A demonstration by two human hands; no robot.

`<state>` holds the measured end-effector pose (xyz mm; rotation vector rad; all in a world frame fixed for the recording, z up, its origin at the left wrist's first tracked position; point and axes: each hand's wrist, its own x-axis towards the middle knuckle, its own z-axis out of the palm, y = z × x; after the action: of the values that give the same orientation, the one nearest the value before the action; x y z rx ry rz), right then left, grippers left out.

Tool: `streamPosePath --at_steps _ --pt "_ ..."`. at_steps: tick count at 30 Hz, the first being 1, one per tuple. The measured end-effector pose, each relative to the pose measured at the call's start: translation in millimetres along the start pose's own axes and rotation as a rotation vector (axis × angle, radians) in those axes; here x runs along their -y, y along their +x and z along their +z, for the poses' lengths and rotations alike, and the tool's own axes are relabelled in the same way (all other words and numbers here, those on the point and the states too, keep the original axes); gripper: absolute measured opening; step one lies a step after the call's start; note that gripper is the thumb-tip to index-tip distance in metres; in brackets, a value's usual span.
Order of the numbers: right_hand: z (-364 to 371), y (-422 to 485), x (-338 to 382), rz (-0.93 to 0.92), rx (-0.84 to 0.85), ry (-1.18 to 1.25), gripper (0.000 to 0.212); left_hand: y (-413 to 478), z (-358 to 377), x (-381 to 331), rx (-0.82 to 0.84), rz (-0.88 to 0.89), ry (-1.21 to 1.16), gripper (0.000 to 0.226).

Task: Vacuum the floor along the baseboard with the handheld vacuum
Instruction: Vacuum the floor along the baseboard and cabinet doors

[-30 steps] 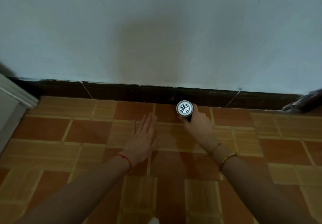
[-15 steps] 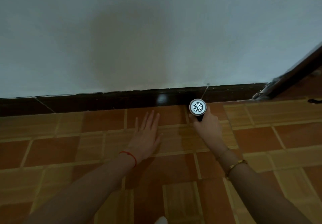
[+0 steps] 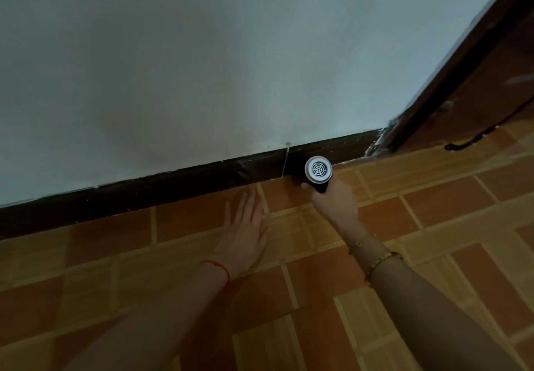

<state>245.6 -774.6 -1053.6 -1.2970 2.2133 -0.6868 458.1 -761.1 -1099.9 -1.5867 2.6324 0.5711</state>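
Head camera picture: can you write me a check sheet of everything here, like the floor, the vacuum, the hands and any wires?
Surface: tiled floor, orange and tan squares; no dirt that I can make out.
Job's things: handheld vacuum, round grille end facing the camera, held at the foot of the dark baseboard.
Clutter: nothing seen.
Hands: right hand grips the vacuum; left hand lies flat on the floor, fingers straight.
Cables: black cord-like thing on the floor near the door frame.
Surroundings: pale wall above the baseboard.
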Motion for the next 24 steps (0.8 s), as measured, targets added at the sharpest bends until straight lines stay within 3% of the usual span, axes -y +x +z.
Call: streamPosePath --at_steps 11,24 --pt "-19 11 -14 0.04 -0.154 -0.043 0.06 22 16 -1 -0.018 0.03 0.005 0.069" --pt "-21 15 -20 0.159 -0.208 -0.061 0.064 36 19 -7 -0.077 0.063 -0.078 0.07"
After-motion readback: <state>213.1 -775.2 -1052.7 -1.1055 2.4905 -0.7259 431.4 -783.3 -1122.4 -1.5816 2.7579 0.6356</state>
